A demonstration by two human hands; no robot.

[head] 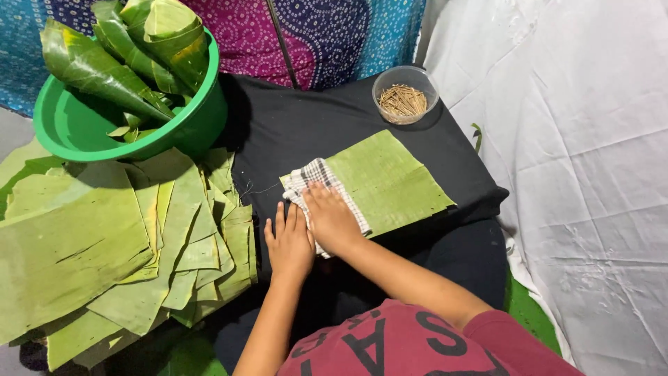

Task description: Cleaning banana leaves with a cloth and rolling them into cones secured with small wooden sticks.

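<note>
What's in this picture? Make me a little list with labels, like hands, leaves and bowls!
Right hand: flat on a checked cloth, pressing it on a leaf
Left hand: flat on the black cloth, beside the right hand
Leaf being wiped: green, squarish, lying flat
Leaf pile: many cut green pieces, stacked at the left
Green basin: holds rolled leaf cones
Clear bowl: holds small thin sticks
White sheet: at the right

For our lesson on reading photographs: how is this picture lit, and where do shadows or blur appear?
Head view: soft, even light and sharp focus; the green basin shades the stacked leaves; no glare on the leaf; both hands look sharp, unblurred.
</note>
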